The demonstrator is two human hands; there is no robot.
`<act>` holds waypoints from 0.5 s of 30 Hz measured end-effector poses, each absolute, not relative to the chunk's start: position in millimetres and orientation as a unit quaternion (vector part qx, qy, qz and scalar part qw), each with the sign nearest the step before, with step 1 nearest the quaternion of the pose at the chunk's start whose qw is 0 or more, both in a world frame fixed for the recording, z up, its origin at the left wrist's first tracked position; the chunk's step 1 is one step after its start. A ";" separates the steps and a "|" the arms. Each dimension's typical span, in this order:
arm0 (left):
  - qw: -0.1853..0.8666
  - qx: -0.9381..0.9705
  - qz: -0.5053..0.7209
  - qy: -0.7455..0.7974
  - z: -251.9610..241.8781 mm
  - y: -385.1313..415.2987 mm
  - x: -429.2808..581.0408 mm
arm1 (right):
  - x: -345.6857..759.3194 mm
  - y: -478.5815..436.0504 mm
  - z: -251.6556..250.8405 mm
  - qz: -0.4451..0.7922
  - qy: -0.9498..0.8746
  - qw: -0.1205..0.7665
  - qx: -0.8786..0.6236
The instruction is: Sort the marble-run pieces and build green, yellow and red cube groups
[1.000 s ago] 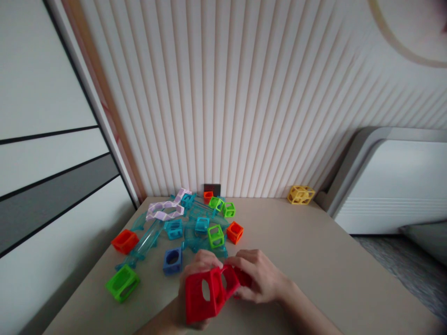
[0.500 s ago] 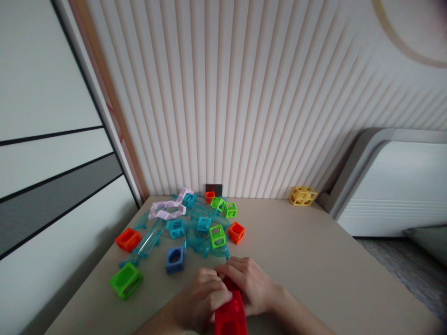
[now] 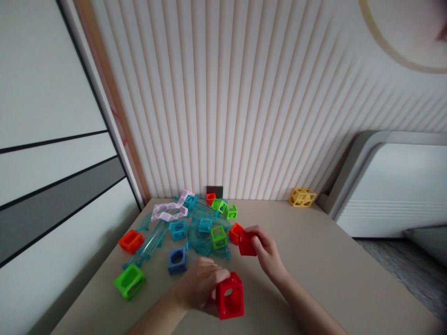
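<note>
Ridged wall [image 3: 223, 102] stands at the back, with a white cupboard [image 3: 49, 93] on one side, a bed end [image 3: 391, 181] on the other, and a pale table [image 3: 321, 260] in front. From the head camera, both hands were close together on the red pieces half a second ago, and now they are apart, so each hand has a red block of its own. The left hand [image 3: 200, 284] is low and near, with its fingers curled round the near red block [image 3: 232, 304]; some of those fingers are hidden behind it. The right hand [image 3: 266, 253] is farther out, and its thumb and fingers pinch the far red block [image 3: 247, 244], only as wide apart as the block makes them. That block covers part of an orange block [image 3: 234, 234], and I can't tell if they touch. Beside the orange one is a green block [image 3: 219, 238]. A heap of see-through blue-green pieces [image 3: 152, 239] fills the left half, so it could get in the way of a hand going there. A lilac piece [image 3: 182, 199] lies on the heap. Nearer sit a blue block [image 3: 177, 269] and a bright green block [image 3: 130, 280]. Yellow blocks [image 3: 302, 197] sit far off by the wall.
</note>
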State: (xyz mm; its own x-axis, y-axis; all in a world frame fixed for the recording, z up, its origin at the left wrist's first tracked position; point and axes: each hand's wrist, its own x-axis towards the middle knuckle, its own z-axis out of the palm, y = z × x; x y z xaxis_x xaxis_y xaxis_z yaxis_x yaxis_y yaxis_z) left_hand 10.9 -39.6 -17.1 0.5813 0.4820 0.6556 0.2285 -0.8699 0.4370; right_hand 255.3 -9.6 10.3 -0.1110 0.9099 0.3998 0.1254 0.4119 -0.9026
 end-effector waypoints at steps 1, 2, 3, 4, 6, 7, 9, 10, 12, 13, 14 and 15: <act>0.140 0.887 0.397 0.192 -18.7 -37.8 11.0 | 251.7 -3.9 12.1 0.377 -0.637 0.535 -0.407; 0.116 0.901 0.378 0.178 -19.9 -35.8 10.9 | 247.6 2.4 15.4 0.381 -0.631 0.533 -0.416; 0.092 0.914 0.356 0.170 -20.7 -33.7 10.7 | 242.8 9.2 20.0 0.379 -0.630 0.528 -0.424; 0.079 0.920 0.340 0.176 -21.2 -31.6 10.2 | 237.0 16.5 25.7 0.376 -0.634 0.521 -0.431; 0.066 0.925 0.319 0.194 -20.8 -27.7 9.1 | 222.4 31.9 39.3 0.361 -0.655 0.504 -0.431; 0.064 0.925 0.315 0.201 -19.9 -26.0 8.4 | 213.5 39.9 46.4 0.349 -0.670 0.495 -0.428; 0.062 0.923 0.316 0.209 -16.9 -23.6 7.4 | 193.1 55.6 59.2 0.300 -0.709 0.467 -0.435; 0.061 0.922 0.317 0.212 -15.0 -22.9 7.1 | 182.1 62.9 64.4 0.274 -0.725 0.447 -0.446; 0.053 0.921 0.320 0.216 -11.5 -22.2 7.1 | 160.5 75.7 71.4 0.237 -0.761 0.394 -0.458; 0.045 0.920 0.324 0.218 -10.2 -22.2 7.3 | 150.6 81.0 73.0 0.224 -0.779 0.368 -0.455; 0.036 0.918 0.328 0.220 -9.3 -22.2 7.8 | 141.8 85.4 73.5 0.217 -0.793 0.350 -0.449; 0.027 0.916 0.333 0.222 -8.8 -22.3 8.4 | 134.1 89.0 72.9 0.211 -0.804 0.337 -0.442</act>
State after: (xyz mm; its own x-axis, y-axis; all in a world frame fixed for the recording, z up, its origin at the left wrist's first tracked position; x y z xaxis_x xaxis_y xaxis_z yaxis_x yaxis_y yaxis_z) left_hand 8.4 -22.3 -8.8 0.6796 0.4242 0.5985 0.3877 -0.9003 0.1979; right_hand 134.1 89.0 72.9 -0.3822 0.8533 0.3548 0.5694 0.5198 -0.6368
